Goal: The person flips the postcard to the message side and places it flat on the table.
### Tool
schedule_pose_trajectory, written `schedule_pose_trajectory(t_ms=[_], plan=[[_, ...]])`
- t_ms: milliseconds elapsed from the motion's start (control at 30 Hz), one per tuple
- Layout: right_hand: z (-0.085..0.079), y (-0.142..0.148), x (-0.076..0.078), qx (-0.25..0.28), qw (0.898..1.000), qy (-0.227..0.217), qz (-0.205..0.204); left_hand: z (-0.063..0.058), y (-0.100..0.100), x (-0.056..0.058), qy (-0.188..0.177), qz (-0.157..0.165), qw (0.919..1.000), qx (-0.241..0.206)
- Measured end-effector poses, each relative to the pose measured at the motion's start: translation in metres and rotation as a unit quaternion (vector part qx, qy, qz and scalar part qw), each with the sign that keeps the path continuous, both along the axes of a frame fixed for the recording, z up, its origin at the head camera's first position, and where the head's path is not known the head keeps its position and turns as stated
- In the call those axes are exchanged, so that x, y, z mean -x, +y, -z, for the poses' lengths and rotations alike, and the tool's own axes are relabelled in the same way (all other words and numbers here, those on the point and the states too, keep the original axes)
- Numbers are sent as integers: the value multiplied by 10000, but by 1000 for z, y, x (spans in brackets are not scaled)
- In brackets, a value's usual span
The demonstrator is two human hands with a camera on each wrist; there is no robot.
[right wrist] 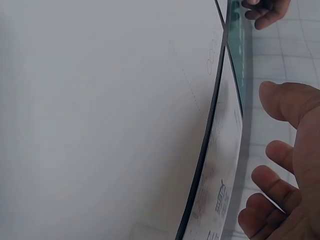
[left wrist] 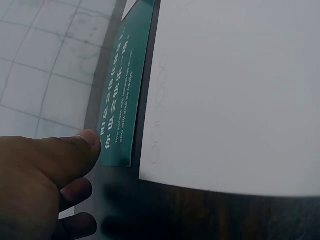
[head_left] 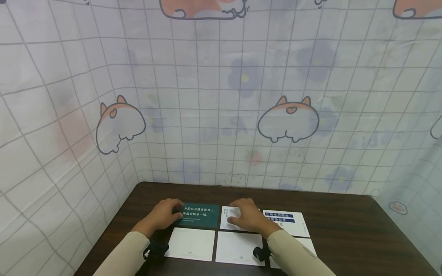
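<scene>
In the head view my left hand (head_left: 161, 216) is at the left end of a green card (head_left: 203, 220) with white printed lettering. Its thumb (left wrist: 90, 140) overlaps the card's end in the left wrist view; whether it touches is unclear. My right hand (head_left: 251, 217) hovers over a white printed card (head_left: 225, 224) in the middle of the back row, partly hiding it. The right fingers (right wrist: 270, 180) are loosely bent and hold nothing. To its right lies a white card with blue bands (head_left: 297, 227).
A front row holds a left white card (head_left: 191, 241), a middle white card (head_left: 238, 245) and a right one (head_left: 307, 243) partly covered by my right sleeve. All lie on a dark wooden table (head_left: 352, 230). A gridded cartoon curtain (head_left: 214, 115) hangs behind and at the sides.
</scene>
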State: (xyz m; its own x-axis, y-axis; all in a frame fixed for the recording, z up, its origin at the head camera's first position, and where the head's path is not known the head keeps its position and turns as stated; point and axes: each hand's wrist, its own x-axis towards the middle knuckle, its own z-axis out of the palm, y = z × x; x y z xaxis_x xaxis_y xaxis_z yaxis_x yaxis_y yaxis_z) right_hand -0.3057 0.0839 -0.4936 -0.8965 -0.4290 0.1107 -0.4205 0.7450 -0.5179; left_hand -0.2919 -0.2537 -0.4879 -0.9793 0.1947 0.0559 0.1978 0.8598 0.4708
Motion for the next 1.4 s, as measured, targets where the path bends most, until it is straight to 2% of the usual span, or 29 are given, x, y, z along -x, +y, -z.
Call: schedule_pose_trajectory(t_ms=[433, 667, 967, 1400], plan=[[7, -13, 11, -103, 9996, 230, -138, -4, -4, 11, -278, 30, 9995, 121], [5, -21, 10, -155, 9996, 144, -162, -7, -4, 16, -544, 24, 9984, 161], [2, -31, 14, -390, 9991, 121, -121, -12, -1, 19, -600, 64, 9974, 386], [2, -44, 18, -842, 9964, -22, 17, -10, 3, 25, -716, -107, 9962, 489]])
